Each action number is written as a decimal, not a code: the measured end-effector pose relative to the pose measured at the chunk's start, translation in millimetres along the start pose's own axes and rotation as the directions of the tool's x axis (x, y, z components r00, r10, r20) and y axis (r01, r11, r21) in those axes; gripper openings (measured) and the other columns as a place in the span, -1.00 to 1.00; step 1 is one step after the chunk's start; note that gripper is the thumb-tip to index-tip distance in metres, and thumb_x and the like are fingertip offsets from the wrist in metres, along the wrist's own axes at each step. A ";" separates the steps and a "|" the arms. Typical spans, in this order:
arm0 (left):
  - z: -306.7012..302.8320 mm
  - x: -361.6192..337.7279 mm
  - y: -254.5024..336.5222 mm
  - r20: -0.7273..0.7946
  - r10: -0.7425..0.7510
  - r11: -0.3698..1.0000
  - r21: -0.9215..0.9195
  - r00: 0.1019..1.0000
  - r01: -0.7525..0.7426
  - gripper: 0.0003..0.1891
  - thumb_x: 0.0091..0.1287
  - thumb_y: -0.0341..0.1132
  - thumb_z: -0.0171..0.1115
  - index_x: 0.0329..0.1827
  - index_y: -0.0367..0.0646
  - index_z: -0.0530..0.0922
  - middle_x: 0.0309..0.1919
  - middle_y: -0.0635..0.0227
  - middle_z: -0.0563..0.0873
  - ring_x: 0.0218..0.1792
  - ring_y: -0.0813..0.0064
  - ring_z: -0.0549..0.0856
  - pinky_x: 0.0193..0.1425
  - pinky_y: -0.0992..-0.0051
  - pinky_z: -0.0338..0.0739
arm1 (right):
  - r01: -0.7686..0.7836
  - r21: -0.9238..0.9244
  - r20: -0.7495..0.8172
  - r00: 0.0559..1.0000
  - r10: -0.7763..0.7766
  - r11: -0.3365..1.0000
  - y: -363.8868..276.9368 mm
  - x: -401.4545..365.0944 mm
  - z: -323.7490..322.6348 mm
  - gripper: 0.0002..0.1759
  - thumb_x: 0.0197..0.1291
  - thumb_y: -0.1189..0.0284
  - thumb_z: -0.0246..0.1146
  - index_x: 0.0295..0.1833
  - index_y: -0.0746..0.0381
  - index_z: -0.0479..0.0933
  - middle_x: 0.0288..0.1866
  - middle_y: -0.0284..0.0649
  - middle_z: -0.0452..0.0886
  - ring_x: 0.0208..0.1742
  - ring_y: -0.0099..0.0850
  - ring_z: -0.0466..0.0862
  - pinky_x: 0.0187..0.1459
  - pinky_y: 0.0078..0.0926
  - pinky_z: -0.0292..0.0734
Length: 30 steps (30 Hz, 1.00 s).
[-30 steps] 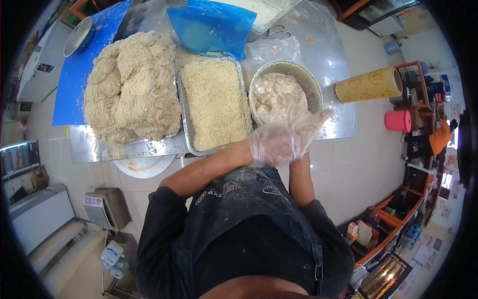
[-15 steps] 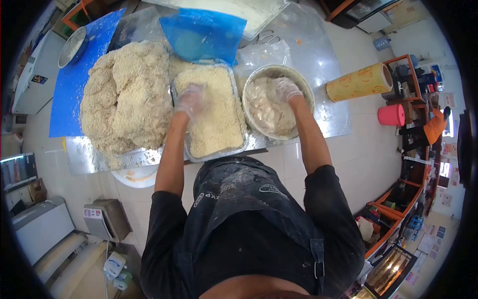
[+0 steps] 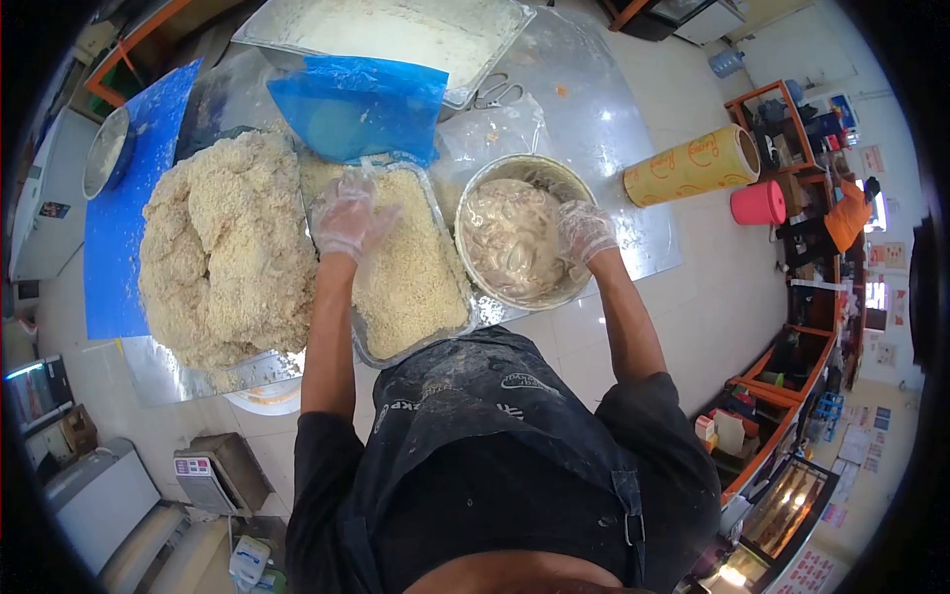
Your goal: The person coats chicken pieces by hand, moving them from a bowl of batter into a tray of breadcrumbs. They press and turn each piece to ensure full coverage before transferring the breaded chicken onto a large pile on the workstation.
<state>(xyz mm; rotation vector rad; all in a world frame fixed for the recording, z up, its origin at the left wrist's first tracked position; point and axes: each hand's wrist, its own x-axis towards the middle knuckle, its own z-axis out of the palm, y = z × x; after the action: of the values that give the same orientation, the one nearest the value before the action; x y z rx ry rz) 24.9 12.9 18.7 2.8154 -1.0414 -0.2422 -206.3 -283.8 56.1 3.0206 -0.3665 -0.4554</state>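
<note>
My left hand (image 3: 348, 216), in a clear plastic glove, is over the upper left part of a metal tray of pale crumbs (image 3: 411, 287), its fingers spread. A round pot (image 3: 534, 300) of wet, pale pieces in batter (image 3: 510, 238) stands to the right of the tray. At the pot's right inner side is my right hand (image 3: 586, 233), gloved too, with its fingers curled; what they hold, if anything, I cannot make out. Left of the tray rises a large heap of crumb-coated pieces (image 3: 233, 247).
A blue plastic bag (image 3: 361, 104) lies behind the crumb tray, near a tray of white powder (image 3: 396, 30) and scissors (image 3: 498, 91). A film roll (image 3: 688, 166) stands at the right. A pink bucket (image 3: 758, 204) and a person in orange (image 3: 847, 218) are farther right.
The view has shifted, so the table things sit lower and more to the left. My left hand's fingers have spread. My right hand has moved towards the pot's right rim.
</note>
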 end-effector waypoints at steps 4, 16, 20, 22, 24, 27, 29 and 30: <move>3.2 10.7 7.9 0.132 -0.060 0.997 -0.030 0.989 0.065 -0.08 0.31 0.32 0.03 0.61 -0.06 0.07 0.59 -0.02 0.05 0.58 -0.12 -0.02 0.62 -0.05 -0.26 | 0.217 -0.074 -0.309 0.923 -0.229 0.973 11.9 37.9 25.2 -0.64 0.26 0.32 0.11 0.08 0.26 0.59 0.03 0.05 0.66 0.08 -0.11 0.65 0.13 -0.17 0.54; 29.7 -21.0 2.1 0.262 0.067 0.993 -0.108 0.963 -0.040 -0.10 0.30 0.32 0.07 0.49 -0.25 0.29 0.52 -0.13 0.19 0.55 -0.07 0.14 0.61 0.17 0.02 | -0.116 0.750 0.461 0.798 -0.388 0.651 -17.0 95.9 -43.0 -0.67 0.31 0.32 0.18 0.08 0.22 0.65 -0.08 -0.07 0.75 -0.03 -0.26 0.72 0.05 -0.29 0.60; -31.8 -23.4 19.3 0.548 0.055 0.991 -0.131 0.835 0.021 -0.13 0.32 0.30 0.07 0.48 -0.24 0.32 0.45 -0.11 0.34 0.50 -0.02 0.28 0.56 0.21 0.14 | 0.199 -0.142 0.082 0.979 -0.189 0.970 -27.1 92.2 1.0 -0.68 0.27 0.41 0.13 0.07 0.20 0.64 -0.12 0.00 0.74 -0.06 -0.16 0.75 0.01 -0.20 0.63; -17.9 -14.4 15.4 0.432 0.053 0.997 -0.073 0.901 -0.024 -0.13 0.31 0.30 0.08 0.48 -0.23 0.31 0.43 -0.08 0.38 0.47 0.01 0.33 0.54 0.21 0.19 | 0.160 0.013 -0.013 0.987 -0.160 0.987 -36.7 80.1 -15.0 -0.71 0.20 0.37 0.17 -0.01 0.19 0.66 -0.08 0.02 0.73 -0.03 -0.11 0.74 0.03 -0.18 0.62; 3.0 -5.6 15.1 0.279 0.084 0.994 -0.085 0.957 -0.062 -0.14 0.29 0.29 0.10 0.45 -0.25 0.34 0.40 -0.11 0.41 0.43 -0.01 0.39 0.50 0.19 0.25 | 0.078 -0.047 0.077 0.994 -0.074 0.996 -49.1 70.1 -15.9 -0.70 0.19 0.31 0.20 -0.03 0.18 0.67 -0.04 0.00 0.72 0.00 -0.12 0.73 0.07 -0.18 0.60; 18.3 13.1 27.6 0.101 0.141 0.973 -0.198 0.985 -0.119 -0.15 0.23 0.27 0.16 0.37 -0.29 0.43 0.34 -0.18 0.46 0.36 -0.05 0.47 0.44 0.17 0.34 | 0.154 -0.040 0.281 0.950 -0.137 0.987 -32.1 88.2 4.7 -0.65 0.16 0.25 0.23 -0.01 0.18 0.67 0.01 -0.02 0.71 0.09 -0.17 0.69 0.17 -0.18 0.54; 16.2 20.6 29.9 0.182 0.186 0.964 -0.226 0.966 -0.143 -0.15 0.21 0.27 0.18 0.38 -0.27 0.44 0.33 -0.16 0.48 0.35 -0.03 0.48 0.43 0.18 0.35 | 0.285 0.116 0.116 0.947 -0.298 0.951 11.3 100.5 72.3 -0.70 0.14 0.23 0.24 -0.15 0.19 0.68 -0.07 0.01 0.71 -0.01 -0.16 0.70 0.05 -0.16 0.57; 11.1 20.7 32.3 0.218 0.196 0.966 -0.211 0.956 -0.150 -0.14 0.20 0.28 0.19 0.37 -0.27 0.44 0.32 -0.14 0.50 0.35 -0.02 0.49 0.43 0.19 0.35 | 0.363 0.179 0.021 0.928 -0.372 0.915 15.8 99.0 71.5 -0.71 0.12 0.21 0.24 -0.22 0.19 0.68 -0.11 0.02 0.71 -0.06 -0.15 0.71 0.00 -0.15 0.58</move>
<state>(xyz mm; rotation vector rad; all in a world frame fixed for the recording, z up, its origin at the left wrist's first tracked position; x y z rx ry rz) 17.8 -25.7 11.4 2.5487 -1.2322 -0.6365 -139.3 -325.2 -38.5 3.2579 0.1798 -0.5552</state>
